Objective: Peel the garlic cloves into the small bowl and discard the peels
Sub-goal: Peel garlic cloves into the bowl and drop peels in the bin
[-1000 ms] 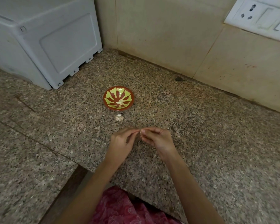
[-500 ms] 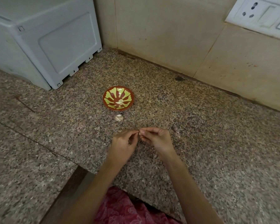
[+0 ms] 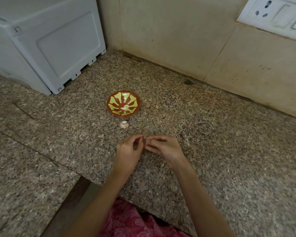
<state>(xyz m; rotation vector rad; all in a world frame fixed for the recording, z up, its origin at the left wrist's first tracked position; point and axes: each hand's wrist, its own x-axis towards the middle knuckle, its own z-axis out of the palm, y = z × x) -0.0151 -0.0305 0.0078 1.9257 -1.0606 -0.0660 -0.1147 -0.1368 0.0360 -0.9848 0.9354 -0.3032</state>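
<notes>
a small garlic clove (image 3: 144, 140) is pinched between the fingertips of both hands and is held just above the speckled granite counter (image 3: 212, 134), near its front edge. the left hand (image 3: 128, 149) is curled on it from one side, with thumb and forefinger closed on it. the right hand (image 3: 164, 147) is curled on it from the other side, and its fingertips are touching those of the left. only a dark sliver of the clove is seen between the fingers, so its skin cannot be judged.

the small bowl (image 3: 115, 101) is set on the counter beyond the hands, well apart from them. it is round, shallow and red-brown, and is painted inside with yellow-green petal shapes spread out from the middle. pale peeled pieces (image 3: 126, 107) are seen lying in its bottom. between bowl and hands, near the bowl's front rim, a pale papery lump (image 3: 123, 124) is seen on the counter. it is perhaps an unpeeled clove, though it cannot be told from loose peel.

a white appliance (image 3: 50, 40) is stood at the back left, against a beige tiled wall (image 3: 169, 31). a white socket plate (image 3: 272, 14) is fixed to the wall at the upper right. a pink flowered garment (image 3: 132, 221) is seen at the bottom edge.
</notes>
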